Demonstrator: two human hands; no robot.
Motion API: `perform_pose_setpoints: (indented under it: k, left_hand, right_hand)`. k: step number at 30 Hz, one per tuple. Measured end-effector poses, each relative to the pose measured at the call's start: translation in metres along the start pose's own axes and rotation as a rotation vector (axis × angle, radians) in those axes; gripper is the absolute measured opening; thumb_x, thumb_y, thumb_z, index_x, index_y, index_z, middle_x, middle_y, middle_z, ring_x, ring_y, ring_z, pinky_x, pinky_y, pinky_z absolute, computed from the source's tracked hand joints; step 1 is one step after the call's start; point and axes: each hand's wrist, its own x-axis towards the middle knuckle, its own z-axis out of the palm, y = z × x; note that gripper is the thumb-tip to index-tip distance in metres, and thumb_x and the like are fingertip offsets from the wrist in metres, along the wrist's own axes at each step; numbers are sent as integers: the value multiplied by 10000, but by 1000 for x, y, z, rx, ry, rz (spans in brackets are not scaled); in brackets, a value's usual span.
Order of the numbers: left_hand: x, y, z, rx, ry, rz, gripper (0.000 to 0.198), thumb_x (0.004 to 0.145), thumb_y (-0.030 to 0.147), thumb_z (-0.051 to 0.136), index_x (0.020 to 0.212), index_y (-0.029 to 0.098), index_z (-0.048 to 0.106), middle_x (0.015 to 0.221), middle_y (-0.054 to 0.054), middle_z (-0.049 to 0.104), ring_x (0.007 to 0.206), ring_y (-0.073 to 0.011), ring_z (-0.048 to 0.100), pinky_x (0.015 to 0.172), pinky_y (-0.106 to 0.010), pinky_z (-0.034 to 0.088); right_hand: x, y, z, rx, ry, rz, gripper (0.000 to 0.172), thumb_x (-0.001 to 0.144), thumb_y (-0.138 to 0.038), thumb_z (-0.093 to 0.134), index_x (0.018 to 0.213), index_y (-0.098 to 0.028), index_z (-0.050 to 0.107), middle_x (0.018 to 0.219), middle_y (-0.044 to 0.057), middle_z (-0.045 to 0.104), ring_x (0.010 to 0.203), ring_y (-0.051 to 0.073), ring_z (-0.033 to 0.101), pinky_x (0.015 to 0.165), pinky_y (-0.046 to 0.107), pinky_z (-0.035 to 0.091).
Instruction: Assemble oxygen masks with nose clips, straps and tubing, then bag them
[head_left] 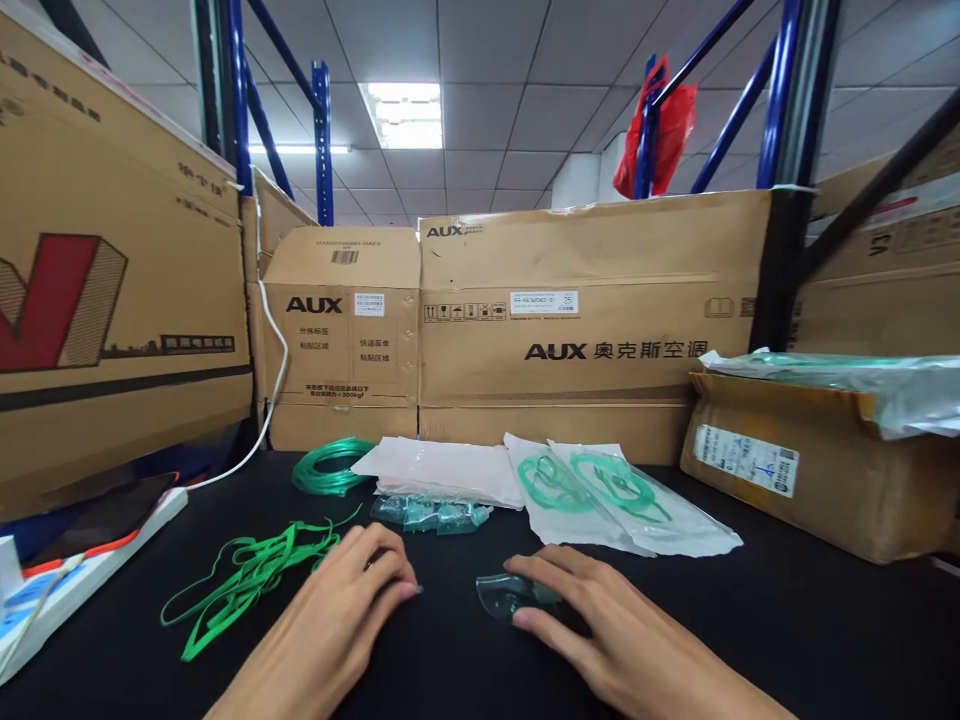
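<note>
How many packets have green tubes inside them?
2. One packet lies beyond the right hand; the second packet overlaps it on the right. The flat pile to their left may hide more.

The clear plastic mask [508, 597], faintly green in tint, lies low on the black counter [750, 620] between the two hands. The fingers of the right hand [600, 625] cover its right part; its left rim is free.
</note>
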Motion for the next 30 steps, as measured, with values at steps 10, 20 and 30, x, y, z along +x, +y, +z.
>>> perform_pose_setpoints:
  k: [10, 20, 30]
  left_hand:
    - [42, 33, 17, -223, -159, 82, 230, 1091, 181, 387, 1008, 248, 591, 1060, -9, 643, 880, -145, 663, 816, -223, 506]
    - [86, 63, -12, -303, -241, 101, 184, 1057, 136, 528, 957, 232, 650, 1021, 22, 674, 967, -166, 645, 868, -259, 448]
    - [78, 51, -11, -314, -315, 56, 140, 1063, 210, 570, 973, 271, 658, 1042, 62, 662, 1048, -149, 614, 918, -232, 412]
  right_hand:
    - [2, -6, -10, 161, -75, 61, 371, 1034, -425, 558, 1401, -399, 609, 1410, 27, 674, 1355, 286, 588, 1165, 485, 444]
    - [10, 2, -38, 344, -92, 171, 269, 1014, -452, 578, 1253, -354, 651, 1135, 35, 676, 939, 248, 730, 967, 466, 526]
    - [16, -11, -35, 471, -212, 123, 313, 1033, -516, 546, 1260, -322, 642, 1004, -24, 632, 636, 116, 684, 755, 313, 558]
